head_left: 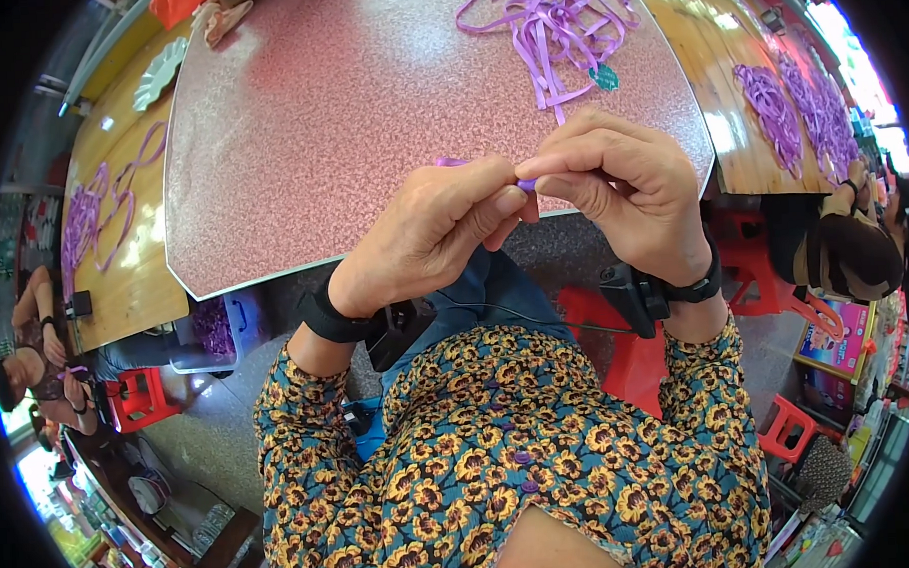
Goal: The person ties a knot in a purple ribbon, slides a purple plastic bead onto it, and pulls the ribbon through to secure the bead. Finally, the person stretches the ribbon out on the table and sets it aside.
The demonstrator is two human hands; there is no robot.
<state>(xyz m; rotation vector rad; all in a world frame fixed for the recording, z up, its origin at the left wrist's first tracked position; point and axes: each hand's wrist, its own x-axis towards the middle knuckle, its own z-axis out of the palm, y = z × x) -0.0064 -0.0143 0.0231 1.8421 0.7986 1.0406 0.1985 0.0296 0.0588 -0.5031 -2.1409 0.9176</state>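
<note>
While both hands pinch shut on one small purple piece [524,184], left hand [435,230] meets right hand [626,183] over the pink tabletop [299,129] edge.

The tabletop [319,138] is speckled pink with a pale grey edge. The straps [556,25] heaped on it are light purple, and a small teal tag [603,76] lies beside them. The piece [524,184] pinched between the hands is the same purple. The blouse [501,463] carries yellow-orange flowers with dark centres on a dark teal ground, with purple buttons down the front. Both wristbands [336,318] are black. The side tables [123,255] are glossy honey-coloured wood with more purple straps on them. The stools [138,400] are red, and the plate [159,74] is pale green-white.
</note>
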